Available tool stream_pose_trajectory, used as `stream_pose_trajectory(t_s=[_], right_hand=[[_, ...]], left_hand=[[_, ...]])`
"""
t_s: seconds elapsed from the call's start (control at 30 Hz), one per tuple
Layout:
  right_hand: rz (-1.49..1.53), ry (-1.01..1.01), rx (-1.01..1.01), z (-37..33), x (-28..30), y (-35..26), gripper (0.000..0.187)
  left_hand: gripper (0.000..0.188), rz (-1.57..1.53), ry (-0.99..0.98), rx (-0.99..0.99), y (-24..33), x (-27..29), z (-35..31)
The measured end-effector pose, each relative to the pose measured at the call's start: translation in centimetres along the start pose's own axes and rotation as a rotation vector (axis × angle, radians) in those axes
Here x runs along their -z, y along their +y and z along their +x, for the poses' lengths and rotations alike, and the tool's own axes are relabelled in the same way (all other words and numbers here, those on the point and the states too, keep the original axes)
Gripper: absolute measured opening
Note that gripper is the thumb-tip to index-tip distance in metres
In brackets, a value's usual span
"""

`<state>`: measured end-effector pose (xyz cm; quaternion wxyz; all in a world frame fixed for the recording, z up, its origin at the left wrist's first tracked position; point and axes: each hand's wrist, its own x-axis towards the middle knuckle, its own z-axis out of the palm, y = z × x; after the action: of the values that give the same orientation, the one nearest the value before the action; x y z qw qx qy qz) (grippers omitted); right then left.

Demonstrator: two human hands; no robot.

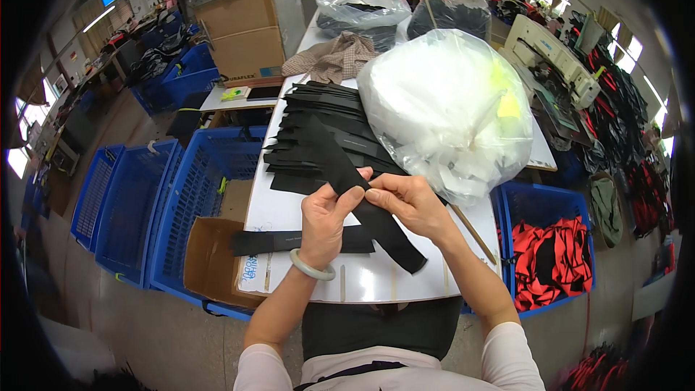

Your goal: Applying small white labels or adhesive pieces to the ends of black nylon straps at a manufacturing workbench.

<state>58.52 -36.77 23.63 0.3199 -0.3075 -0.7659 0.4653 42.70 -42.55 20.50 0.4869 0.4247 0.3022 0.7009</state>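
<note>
Grey workshop floor [195, 340] shows around slatted blue plastic crates [134, 199], left of the smooth white bench [369, 284], with brown cardboard [211, 261] just beside the bench's left edge. Along that edge, well back from the front, lies a fanned heap of black strips [297, 146], matt and cloth-like, their ends staggered. Nearer the front-left corner a loose strip [253, 244] lies flat and crosswise, passing beneath the left grip [323, 213], whose thumb and finger are closed on a held strip [394, 239]. That strip slants from above the heap toward the front edge, soft but flat, its end cut straight. The right grip [411, 201] pinches it just beside, thumb against forefinger. The step looks like checking or straightening one strip; the next move seems to call for an even pinch that avoids creasing. Farther right, a bulging, glossy plastic bag [441, 108] sits beside the heap, a slim wooden stick [474, 235] points toward the front-right corner, and beyond the right edge a blue crate [557, 305] holds crumpled red-and-black pieces [568, 257].
</note>
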Motion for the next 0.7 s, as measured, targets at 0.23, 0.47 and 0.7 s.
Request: stream_pose_trajectory(t_s=[0.23,0.47,0.7], right_hand=[[0.111,0.173,-0.174,-6.2,-1.0,1.9,0.023],[-0.066,0.087,-0.067,-8.9,0.0,1.7,0.021],[0.366,0.29,-0.159,-10.5,-2.3,3.6,0.021]], left_hand=[[0.022,-0.065,0.077,0.078,-2.1,-1.6,-1.6],[0.024,-0.077,-0.086,0.287,-2.0,-2.6,-2.5],[0.017,0.316,0.06,0.022,-2.5,-5.2,-3.3]])
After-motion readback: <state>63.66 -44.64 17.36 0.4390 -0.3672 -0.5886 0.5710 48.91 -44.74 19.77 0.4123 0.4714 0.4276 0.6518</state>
